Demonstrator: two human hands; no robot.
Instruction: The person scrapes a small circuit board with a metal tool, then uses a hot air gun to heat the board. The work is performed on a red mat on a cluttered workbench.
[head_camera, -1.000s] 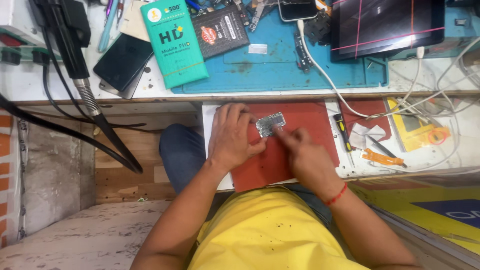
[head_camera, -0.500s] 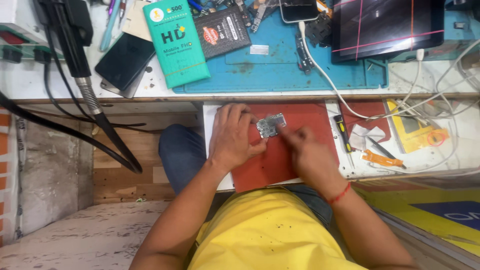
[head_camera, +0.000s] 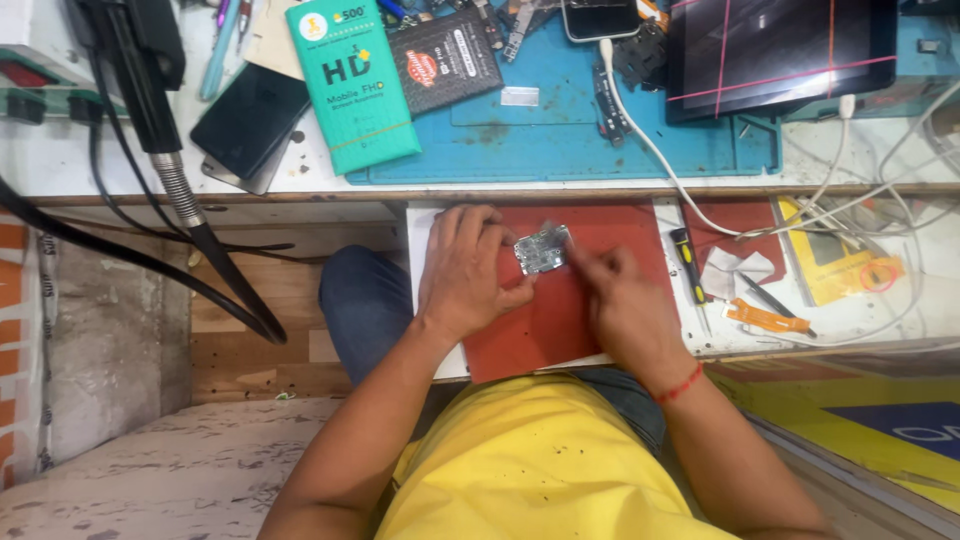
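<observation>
Here, a person's left hand pins a small silvery circuit board on a red rubber mat at the bench edge, fingers clamped on its left side. The right hand presses at the board's right edge, fingers bunched together; whether they hold a tool cannot be told. Too hard a push could skid the board off the mat.

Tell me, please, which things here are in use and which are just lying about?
In use: left hand, right hand, small metal board, red mat.

Lying about: green box, black phone, screwdriver, tablet, white cable.
</observation>
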